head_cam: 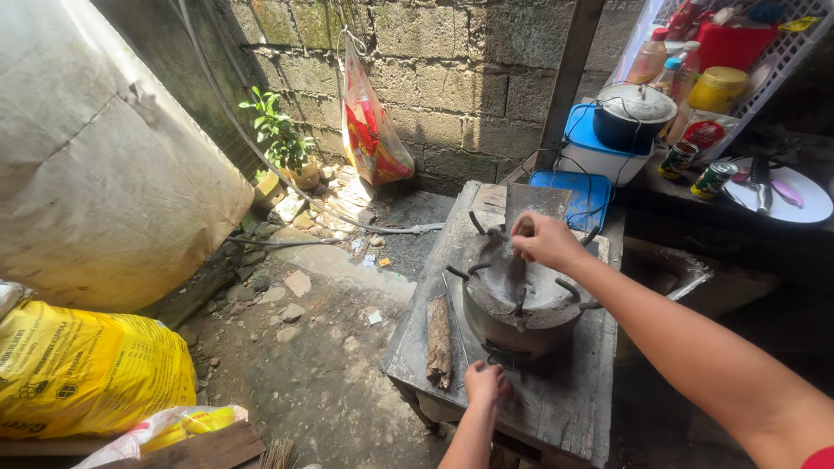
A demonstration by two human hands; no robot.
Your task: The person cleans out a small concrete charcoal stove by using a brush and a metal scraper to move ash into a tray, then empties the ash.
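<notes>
Right hand (543, 239) pinches shut on something small, unclear, above the far rim of the round stove (521, 300) on the table (565, 399). Left hand (485, 382), curled closed at its near base; contents hidden.

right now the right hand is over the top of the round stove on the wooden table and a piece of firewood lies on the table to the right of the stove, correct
Not quite. The head view shows the piece of firewood on the wooden table to the left of the round stove, not the right. The right hand is indeed over the stove's top.
</notes>
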